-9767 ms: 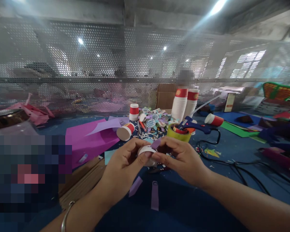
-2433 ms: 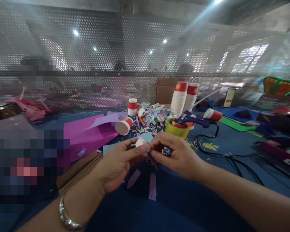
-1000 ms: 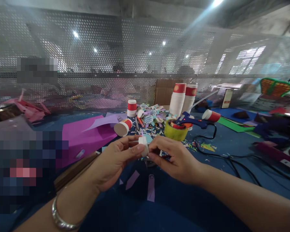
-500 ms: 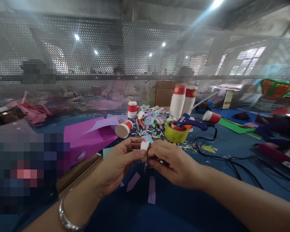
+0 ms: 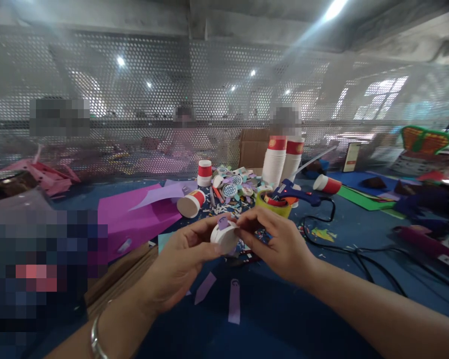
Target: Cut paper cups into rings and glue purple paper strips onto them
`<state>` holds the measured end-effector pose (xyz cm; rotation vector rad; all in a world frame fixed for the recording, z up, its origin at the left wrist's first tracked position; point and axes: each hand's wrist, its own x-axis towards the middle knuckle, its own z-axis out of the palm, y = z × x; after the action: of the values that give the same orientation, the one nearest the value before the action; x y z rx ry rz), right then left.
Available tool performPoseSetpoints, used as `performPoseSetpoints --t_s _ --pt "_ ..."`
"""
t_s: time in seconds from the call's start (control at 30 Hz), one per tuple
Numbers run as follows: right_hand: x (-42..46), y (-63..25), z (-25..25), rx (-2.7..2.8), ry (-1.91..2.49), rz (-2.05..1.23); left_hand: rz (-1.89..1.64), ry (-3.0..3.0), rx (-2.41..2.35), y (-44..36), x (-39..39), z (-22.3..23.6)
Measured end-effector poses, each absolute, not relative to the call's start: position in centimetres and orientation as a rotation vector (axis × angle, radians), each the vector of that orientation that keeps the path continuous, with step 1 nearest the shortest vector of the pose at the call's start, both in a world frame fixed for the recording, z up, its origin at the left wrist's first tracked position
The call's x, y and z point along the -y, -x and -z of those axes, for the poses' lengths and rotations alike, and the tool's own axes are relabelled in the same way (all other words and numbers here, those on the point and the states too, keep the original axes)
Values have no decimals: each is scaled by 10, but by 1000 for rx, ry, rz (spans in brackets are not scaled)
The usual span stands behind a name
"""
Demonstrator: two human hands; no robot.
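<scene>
My left hand [image 5: 175, 269] grips a small white round piece [image 5: 224, 240] that looks like the cut-off base of a paper cup, its flat face turned toward me. A purple paper tab [image 5: 222, 221] with a dark curved mark sticks up over its top edge. My right hand [image 5: 279, 247] pinches the right edge of the piece between thumb and fingers. Below my hands, a purple strip with a drawn curl [image 5: 234, 301] and a pointed purple strip [image 5: 205, 288] lie on the blue table [image 5: 284, 329]. Scissors, partly hidden, lie behind the held piece.
A blue glue gun [image 5: 297, 193] rests on a yellow tape roll [image 5: 275, 205], its black cable [image 5: 344, 249] running right. Behind are decorated discs [image 5: 234, 185], paper scraps and stacked paper cups [image 5: 274, 164]. Purple sheets [image 5: 134, 214] and cardboard [image 5: 123, 274] lie left; a perforated screen stands behind.
The white cup base has turned from edge-on to show its flat face and the purple tab. My right hand has shifted slightly right and up to its edge.
</scene>
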<state>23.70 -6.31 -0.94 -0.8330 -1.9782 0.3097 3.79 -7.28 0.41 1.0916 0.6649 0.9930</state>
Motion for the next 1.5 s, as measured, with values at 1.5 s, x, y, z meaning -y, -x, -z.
performPoseSetpoints --t_s 1.5 --pt "64 -231 10 2035 569 -266 -1066 -1458 -849 -38 77 -5"
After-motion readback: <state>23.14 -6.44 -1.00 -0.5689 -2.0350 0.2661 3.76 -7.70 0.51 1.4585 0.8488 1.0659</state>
